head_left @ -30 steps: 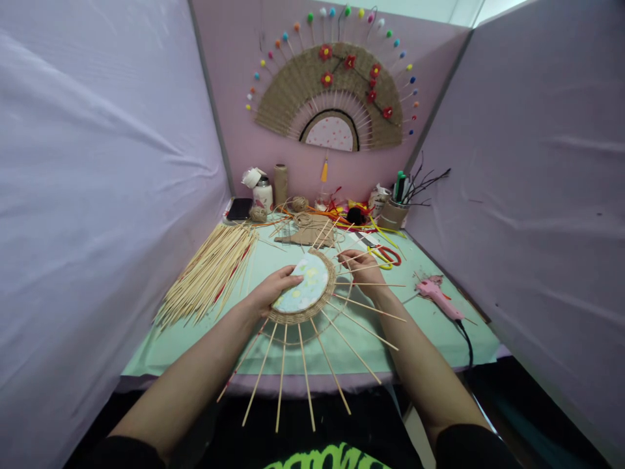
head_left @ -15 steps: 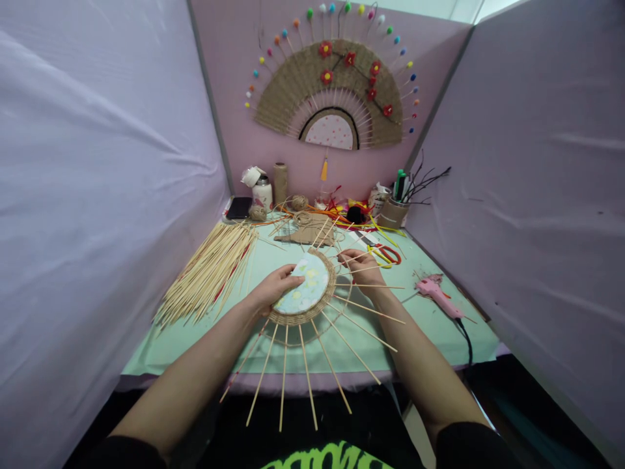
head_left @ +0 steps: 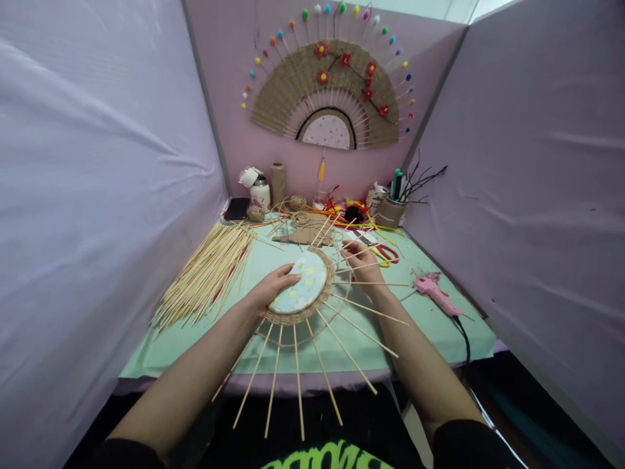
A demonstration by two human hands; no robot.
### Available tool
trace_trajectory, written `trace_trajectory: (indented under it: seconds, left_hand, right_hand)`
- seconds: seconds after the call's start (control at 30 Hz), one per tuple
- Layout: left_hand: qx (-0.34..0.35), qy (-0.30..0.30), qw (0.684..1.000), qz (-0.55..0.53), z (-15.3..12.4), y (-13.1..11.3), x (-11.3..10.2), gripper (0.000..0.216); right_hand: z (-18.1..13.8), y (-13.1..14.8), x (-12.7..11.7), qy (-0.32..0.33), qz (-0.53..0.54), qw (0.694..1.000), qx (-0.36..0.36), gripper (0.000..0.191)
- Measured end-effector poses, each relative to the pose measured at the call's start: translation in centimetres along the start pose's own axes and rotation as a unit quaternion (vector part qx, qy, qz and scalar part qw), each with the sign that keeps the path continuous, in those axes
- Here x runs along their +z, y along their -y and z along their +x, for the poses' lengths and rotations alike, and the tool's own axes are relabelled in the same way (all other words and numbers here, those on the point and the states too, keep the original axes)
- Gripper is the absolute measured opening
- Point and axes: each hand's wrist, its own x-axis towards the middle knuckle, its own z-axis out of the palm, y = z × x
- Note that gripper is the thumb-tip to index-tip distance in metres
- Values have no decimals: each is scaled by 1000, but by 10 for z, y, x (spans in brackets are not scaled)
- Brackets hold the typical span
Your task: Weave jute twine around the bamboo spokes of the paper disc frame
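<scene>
My left hand [head_left: 276, 288] grips the straight edge of a half-round fan base [head_left: 303, 286], thumb on top of its pale blue, yellow-patterned face. Woven twine [head_left: 288, 318] borders its curved edge. Thin wooden sticks [head_left: 299, 384] radiate from that border, some towards my body and others to the right and away. My right hand [head_left: 360, 260] is among the right-hand sticks, fingers pinched together on a thin strand of twine. A loose loop of that twine [head_left: 342, 306] hangs below the sticks. The fingertips are partly hidden behind sticks.
A pile of sticks [head_left: 205, 277] lies left. On the right are scissors [head_left: 388, 253] and a pink glue gun [head_left: 434, 293] with a black cord. Cardboard [head_left: 312, 229], twine balls [head_left: 297, 202], a phone [head_left: 237, 208] and a pen holder [head_left: 391, 212] stand behind. A finished fan [head_left: 273, 98] hangs above.
The fan base has turned slightly, its near sticks swinging left. My right hand has shifted a little right and away, still among the sticks. My left hand keeps its grip.
</scene>
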Motion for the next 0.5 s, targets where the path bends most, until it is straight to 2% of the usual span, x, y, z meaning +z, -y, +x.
trace_trajectory:
  seconds: [0.23,0.4,0.5]
  left_hand:
    - [-17,63,998,-1,-3,2,0,64]
    - [-25,87,996,7,-5,1,0,64]
    - [-17,78,997,-2,-5,0,-1,60]
  right_hand:
    - [-2,1,0,43,-47,998,26,57]
    - [-5,3,0,72,-45,996,27,50]
    - [-4,0,1,55,-70,996,29,44]
